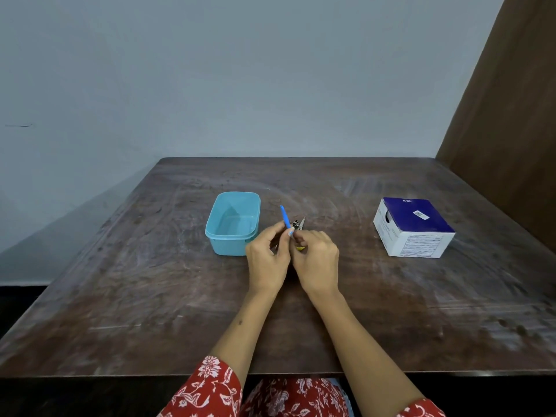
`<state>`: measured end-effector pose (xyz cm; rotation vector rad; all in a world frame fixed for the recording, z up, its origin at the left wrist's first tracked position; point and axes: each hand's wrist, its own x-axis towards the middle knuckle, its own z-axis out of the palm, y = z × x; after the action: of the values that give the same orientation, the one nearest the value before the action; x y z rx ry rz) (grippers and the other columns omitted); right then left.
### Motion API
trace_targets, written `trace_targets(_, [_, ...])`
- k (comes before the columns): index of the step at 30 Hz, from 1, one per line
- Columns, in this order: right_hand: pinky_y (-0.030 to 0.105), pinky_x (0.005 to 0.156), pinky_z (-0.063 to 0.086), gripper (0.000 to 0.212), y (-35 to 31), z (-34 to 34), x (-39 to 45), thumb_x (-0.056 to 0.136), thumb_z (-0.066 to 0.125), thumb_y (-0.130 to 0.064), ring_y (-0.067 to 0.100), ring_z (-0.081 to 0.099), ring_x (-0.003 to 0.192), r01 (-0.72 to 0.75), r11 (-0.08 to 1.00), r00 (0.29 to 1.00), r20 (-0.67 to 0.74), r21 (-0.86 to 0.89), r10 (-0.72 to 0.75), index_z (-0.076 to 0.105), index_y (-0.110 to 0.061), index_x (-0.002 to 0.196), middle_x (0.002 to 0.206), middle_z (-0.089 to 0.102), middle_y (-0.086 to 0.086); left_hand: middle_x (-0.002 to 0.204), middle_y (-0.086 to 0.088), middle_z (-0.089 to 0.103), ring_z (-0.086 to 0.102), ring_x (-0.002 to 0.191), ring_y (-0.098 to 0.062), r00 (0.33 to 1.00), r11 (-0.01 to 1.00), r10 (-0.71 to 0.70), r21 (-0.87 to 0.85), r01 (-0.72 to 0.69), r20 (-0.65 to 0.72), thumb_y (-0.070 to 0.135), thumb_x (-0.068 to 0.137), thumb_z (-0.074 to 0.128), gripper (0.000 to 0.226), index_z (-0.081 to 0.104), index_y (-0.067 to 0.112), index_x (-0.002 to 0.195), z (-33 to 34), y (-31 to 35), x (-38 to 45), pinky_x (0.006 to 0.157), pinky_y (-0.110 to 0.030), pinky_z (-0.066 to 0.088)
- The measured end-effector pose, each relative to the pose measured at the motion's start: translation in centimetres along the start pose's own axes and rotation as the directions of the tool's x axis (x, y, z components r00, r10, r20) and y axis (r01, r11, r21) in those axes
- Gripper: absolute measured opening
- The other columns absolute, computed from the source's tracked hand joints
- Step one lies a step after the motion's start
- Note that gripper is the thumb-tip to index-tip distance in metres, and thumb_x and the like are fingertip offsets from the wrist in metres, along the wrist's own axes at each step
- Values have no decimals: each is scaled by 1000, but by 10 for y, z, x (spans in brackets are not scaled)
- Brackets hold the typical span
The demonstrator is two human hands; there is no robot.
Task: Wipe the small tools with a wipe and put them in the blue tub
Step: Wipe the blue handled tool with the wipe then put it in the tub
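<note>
Blue-handled tool (285,217) pinched by both hands beside blue tub (233,222).

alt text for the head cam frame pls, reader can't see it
Over a dark wooden table, the left hand pinches a thin blue tool while the right hand grips something small beside it. An open, empty blue tub sits just left of the hands, and a blue-and-white box sits at right.

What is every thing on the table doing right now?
Blue tub: lid off, nothing inside.
Blue tool: held up, pinched by the left hand.
Right hand: curled by the tool's lower end; whether it holds anything is hidden.
Small metal tools: lying on the table.
Box: closed, untouched.
</note>
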<state>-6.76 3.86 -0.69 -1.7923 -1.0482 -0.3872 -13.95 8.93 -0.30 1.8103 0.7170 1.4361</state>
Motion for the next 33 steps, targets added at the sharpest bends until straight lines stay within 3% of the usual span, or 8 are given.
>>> trace_targets(5, [30,58,46,2,2,4,-1,75,71,-12,26,58,63,-35,998,995,90,-50,39,70,-11,74,66,66,5,87,-2,72,63,75,-4,999,1000,-22,2,22,-42,14,86,59,19,70,6,99,-1,-3,0,68,-15,50])
trace_targets(8, [36,67,52,6,6,0,1,79,66,-11,24,63,69,-128,987,992,2,97,129,72,-11,82,75,70,5,88,-1,71,64,77,-8,997,1000,-28,8,28,-72,16,87,58,22,69,5,102,-2,-3,1,70,-19,52])
trace_targets(11, [17,73,50,16,3,-10,4,84,65,-5,11,65,78,-218,909,967,-44,354,249,72,-7,98,88,70,3,83,-1,66,57,74,6,998,996,33,86,-29,-44,5,87,60,19,69,2,104,-1,-2,2,65,-6,42])
trace_targets(13, [5,71,44,18,0,-12,4,85,64,-3,4,63,79,-232,882,962,-36,409,270,71,-4,101,91,68,1,79,-3,65,53,71,9,998,990,70,122,-69,-6,1,86,61,20,69,2,104,-1,-3,2,64,-4,38])
trace_targets(17, [3,71,42,19,-1,-12,4,85,63,1,2,61,81,-200,883,971,-36,425,238,71,-4,101,89,68,2,82,-7,67,55,74,-1,992,982,117,143,-124,57,2,85,61,21,70,3,104,0,-4,2,67,-4,39])
trace_targets(23, [17,71,51,19,1,-9,3,85,65,-2,16,66,82,-131,899,986,-37,419,161,72,-9,101,86,66,-6,81,-9,66,59,72,-11,981,977,145,135,-162,129,4,85,57,25,70,7,105,-1,-2,1,66,-21,49])
trace_targets(30, [31,78,52,14,1,-8,2,86,65,-14,15,65,86,-156,866,957,-143,474,251,71,-14,98,90,68,-7,84,-11,67,61,77,-16,965,957,167,201,-208,200,-7,81,56,27,69,2,103,2,0,-1,85,-35,52])
trace_targets(33, [37,74,55,10,1,-7,1,84,68,-13,14,66,79,-172,866,965,-94,470,243,72,-14,93,84,68,-8,81,-10,65,57,75,-14,967,952,164,225,-206,193,-9,80,55,27,70,2,98,1,2,-1,83,-35,51])
